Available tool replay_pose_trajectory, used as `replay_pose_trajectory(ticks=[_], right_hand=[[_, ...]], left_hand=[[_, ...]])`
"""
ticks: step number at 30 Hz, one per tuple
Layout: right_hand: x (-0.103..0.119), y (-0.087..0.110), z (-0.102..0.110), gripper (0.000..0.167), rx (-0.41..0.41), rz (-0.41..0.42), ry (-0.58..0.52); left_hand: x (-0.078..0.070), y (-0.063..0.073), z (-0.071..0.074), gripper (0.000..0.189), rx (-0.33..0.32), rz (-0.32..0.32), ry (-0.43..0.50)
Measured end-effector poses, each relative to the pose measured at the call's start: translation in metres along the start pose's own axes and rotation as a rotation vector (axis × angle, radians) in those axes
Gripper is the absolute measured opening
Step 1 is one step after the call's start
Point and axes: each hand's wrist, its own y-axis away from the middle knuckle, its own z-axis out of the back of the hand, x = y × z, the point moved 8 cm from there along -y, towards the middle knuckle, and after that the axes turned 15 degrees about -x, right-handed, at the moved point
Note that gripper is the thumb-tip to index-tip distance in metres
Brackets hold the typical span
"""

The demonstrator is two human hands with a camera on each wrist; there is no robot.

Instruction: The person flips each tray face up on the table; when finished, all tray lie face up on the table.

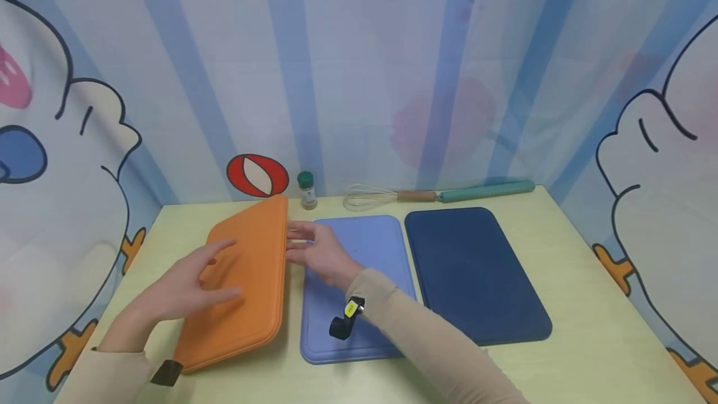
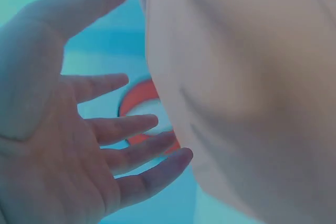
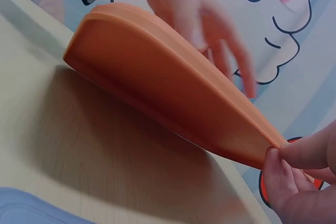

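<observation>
An orange cutting board (image 1: pixel 247 279) is tilted up over the left part of the table, its right side raised. My right hand (image 1: pixel 322 254) pinches its edge near the far right corner, and the thumb and fingertips (image 3: pixel 275 163) show on that edge in the right wrist view. In front of the board's upper face is my left hand (image 1: pixel 179 282), fingers spread and relaxed, holding nothing. The left wrist view has the open left hand (image 2: pixel 68 145) beside the board (image 2: pixel 252 93), which looks pale there. Under my right forearm lies a light blue cutting board (image 1: pixel 359 335).
A navy cutting board (image 1: pixel 477 276) lies flat to the right. Along the back edge stand a small green-lidded jar (image 1: pixel 306 191), a whisk (image 1: pixel 415 196) and a teal rod (image 1: pixel 488 191). A printed cloth (image 1: pixel 370 80) hangs behind the table (image 1: pixel 583 304).
</observation>
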Motion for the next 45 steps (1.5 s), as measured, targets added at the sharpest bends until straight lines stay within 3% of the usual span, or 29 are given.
replay_pose_trajectory(ticks=[4, 9, 14, 24, 31, 39, 45], right_hand=[[0.001, 0.000, -0.002, 0.063, -0.003, -0.006, -0.004], [0.002, 0.001, -0.004, 0.063, -0.007, -0.023, -0.022], [0.003, 0.002, -0.003, 0.062, -0.012, -0.030, -0.001], [0.006, 0.001, -0.004, 0.062, -0.017, -0.030, 0.007], [0.011, 0.000, -0.004, 0.061, -0.029, -0.002, 0.048], [0.016, -0.001, -0.003, 0.061, -0.019, -0.007, 0.023], [0.020, -0.001, -0.003, 0.062, -0.016, -0.001, 0.008]], left_hand=[[-0.026, -0.003, -0.007, 0.100, 0.016, 0.006, 0.014], [-0.053, -0.005, -0.015, 0.106, 0.015, -0.054, -0.055], [-0.066, -0.006, -0.023, 0.110, 0.036, -0.073, -0.128], [-0.074, -0.006, -0.028, 0.113, 0.072, -0.068, -0.187], [-0.078, -0.006, -0.029, 0.102, 0.080, -0.093, -0.229], [-0.082, -0.005, -0.027, 0.098, 0.084, -0.062, -0.274], [-0.088, -0.003, -0.024, 0.089, 0.082, -0.087, -0.263]])
